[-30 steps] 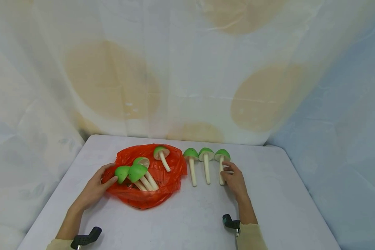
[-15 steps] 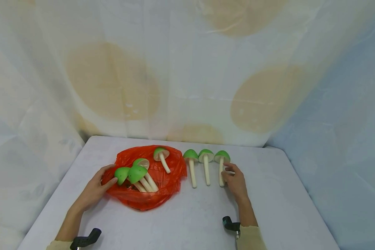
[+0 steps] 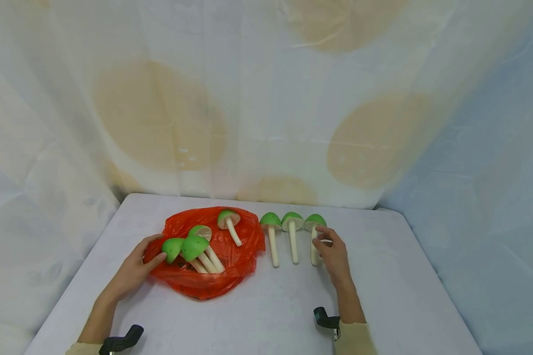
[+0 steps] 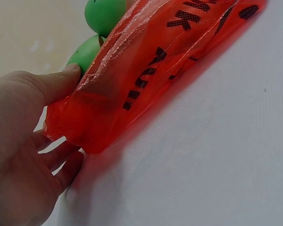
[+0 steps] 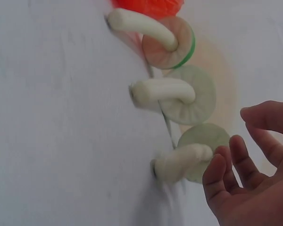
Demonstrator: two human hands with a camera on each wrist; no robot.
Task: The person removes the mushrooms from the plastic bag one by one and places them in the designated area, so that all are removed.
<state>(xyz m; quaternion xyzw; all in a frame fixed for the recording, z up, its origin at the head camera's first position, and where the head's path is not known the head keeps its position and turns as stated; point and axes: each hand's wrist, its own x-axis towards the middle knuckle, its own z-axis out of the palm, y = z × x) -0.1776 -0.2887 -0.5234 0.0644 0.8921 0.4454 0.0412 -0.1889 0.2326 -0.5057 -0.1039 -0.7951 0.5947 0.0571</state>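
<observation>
One red plastic bag [image 3: 204,288] is being judged light, limp and slippery, best gathered by its rim; its left edge is being pinched, apparently loosely, by the left hand [image 3: 137,264]. Nothing is being grasped by the right hand [image 3: 333,254], whose bent fingers are being held near the rightmost mushroom [image 3: 315,220], right of the bag; whether contact is being made cannot be told. Four green-capped toy mushrooms [image 3: 195,248] are being cradled in the bag, three being laid out to its right; firm, light bodies are being presumed, best held by the stems [image 3: 293,249]. The rightmost stem is being partly hidden by fingers; black print [image 4: 186,20] is being broken up by folds.
</observation>
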